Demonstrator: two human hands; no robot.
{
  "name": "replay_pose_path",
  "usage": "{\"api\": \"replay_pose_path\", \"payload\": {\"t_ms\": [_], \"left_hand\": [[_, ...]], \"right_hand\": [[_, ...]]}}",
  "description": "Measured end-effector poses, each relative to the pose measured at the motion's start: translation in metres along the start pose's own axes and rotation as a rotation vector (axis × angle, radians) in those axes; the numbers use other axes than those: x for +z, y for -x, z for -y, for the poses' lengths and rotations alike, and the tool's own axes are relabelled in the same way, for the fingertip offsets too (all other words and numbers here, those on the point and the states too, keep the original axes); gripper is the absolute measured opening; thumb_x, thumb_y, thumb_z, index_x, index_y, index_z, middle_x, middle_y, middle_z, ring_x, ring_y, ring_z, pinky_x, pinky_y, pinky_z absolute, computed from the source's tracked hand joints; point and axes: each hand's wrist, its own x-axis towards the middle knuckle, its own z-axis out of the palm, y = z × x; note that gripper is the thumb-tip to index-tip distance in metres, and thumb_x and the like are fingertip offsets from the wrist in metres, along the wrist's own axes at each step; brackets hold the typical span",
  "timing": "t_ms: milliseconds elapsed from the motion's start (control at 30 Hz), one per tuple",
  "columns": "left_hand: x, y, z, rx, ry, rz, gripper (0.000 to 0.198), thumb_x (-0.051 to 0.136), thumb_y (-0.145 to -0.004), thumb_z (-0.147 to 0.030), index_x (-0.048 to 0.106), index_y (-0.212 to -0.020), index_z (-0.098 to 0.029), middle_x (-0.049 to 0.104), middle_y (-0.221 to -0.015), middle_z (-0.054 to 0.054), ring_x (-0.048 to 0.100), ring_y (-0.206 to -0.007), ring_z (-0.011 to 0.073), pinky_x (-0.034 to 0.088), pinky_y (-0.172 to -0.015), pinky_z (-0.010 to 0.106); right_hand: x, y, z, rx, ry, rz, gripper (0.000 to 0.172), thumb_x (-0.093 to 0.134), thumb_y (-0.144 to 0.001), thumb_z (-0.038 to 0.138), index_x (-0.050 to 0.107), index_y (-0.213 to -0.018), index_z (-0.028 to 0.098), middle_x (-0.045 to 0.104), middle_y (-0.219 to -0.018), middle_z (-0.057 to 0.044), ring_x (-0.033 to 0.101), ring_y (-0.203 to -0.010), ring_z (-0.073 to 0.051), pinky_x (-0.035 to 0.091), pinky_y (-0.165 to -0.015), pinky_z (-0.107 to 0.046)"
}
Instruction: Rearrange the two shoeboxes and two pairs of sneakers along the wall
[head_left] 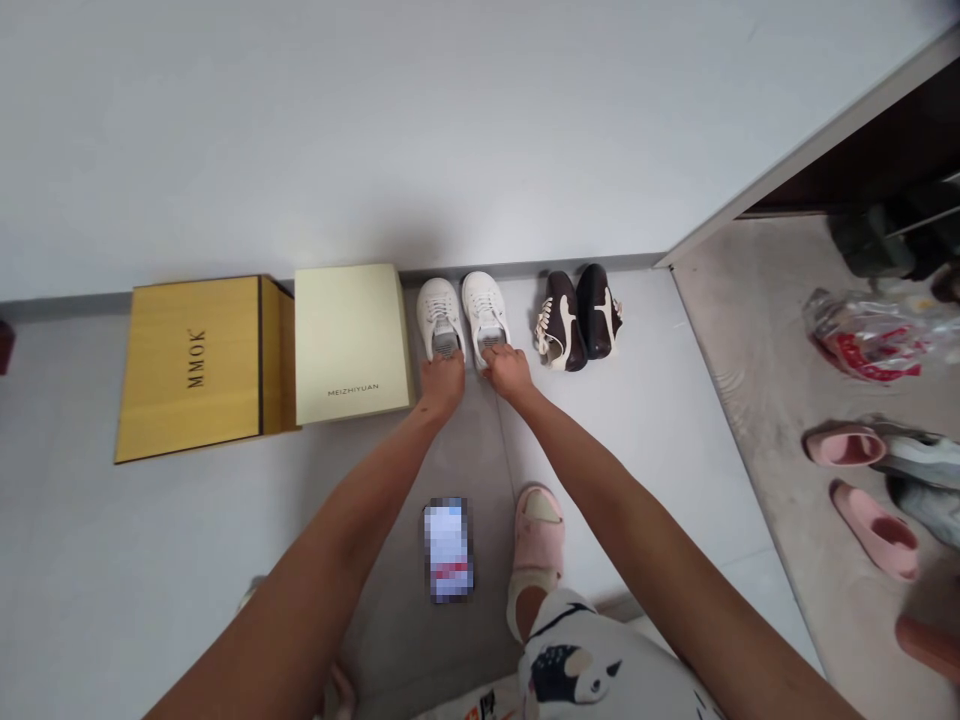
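Head cam, reading left to right, everything placed off the white sneakers (486, 310).

Far left of them: gold MMOK box (187, 370), lying flat, with its edge touching the cream MEIZHIYUAN box (352, 345). The cream box sits just beside the sneakers. Both boxes look shut.

At the sneakers: they stand side by side, toes to the baseboard (337, 272). My left hand (442, 380) is on the heel of the left sneaker, and my right hand (508, 370) is on the heel of the right one. Fingers on both hands are curled down over the heels, not spread. Can't tell if either is pinching, as the tips are hidden.

Just below them: blurred phone (448, 550) on the floor tile, with a pink slipper (540, 530) on a foot to its right.

Just right of them: brown shoes (577, 320), also side by side at the baseboard, cream laces showing.

Well right of them: beige mat (750, 400) with a plastic bag (870, 335), two pink slippers (874, 530) and a grey sneaker (911, 455).

Status: both pairs stand in line at the baseboard, hands on the white pair. Bag, pink slippers and grey sneaker are off that line, on the mat.
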Motion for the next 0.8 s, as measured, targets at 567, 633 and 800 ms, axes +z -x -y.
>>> {"api": "replay_pose_path", "payload": {"t_ms": [567,633,800], "left_hand": [[-0.016,0.02,-0.012,0.101,0.038,-0.057,0.035,0.06,-0.093,-0.024,0.059,-0.126,-0.014,0.063,-0.128,0.023,0.051,-0.132,0.0402,0.037,-0.111,0.05],[-0.013,0.028,-0.022,0.174,0.035,-0.039,0.037,0.057,-0.095,-0.026,0.058,-0.13,-0.016,0.063,-0.131,0.021,0.051,-0.131,0.0377,0.038,-0.111,0.048],[0.009,0.03,-0.06,0.374,0.119,0.072,0.042,0.057,-0.094,-0.024,0.057,-0.136,-0.019,0.062,-0.136,0.016,0.05,-0.135,0.0319,0.036,-0.116,0.043]], "right_hand": [[-0.009,0.031,-0.029,0.095,-0.21,-0.209,0.039,0.051,-0.101,0.037,0.062,-0.131,0.014,0.06,-0.134,-0.019,0.052,-0.124,-0.034,0.042,-0.106,-0.044],[-0.008,0.043,-0.056,0.172,-0.284,-0.316,0.039,0.051,-0.1,0.035,0.061,-0.131,0.013,0.06,-0.134,-0.019,0.051,-0.125,-0.033,0.041,-0.109,-0.044],[-0.003,0.063,-0.145,0.591,-0.499,-0.542,0.046,0.056,-0.097,0.036,0.053,-0.136,0.011,0.056,-0.139,-0.023,0.047,-0.132,-0.034,0.035,-0.117,-0.046]]}}
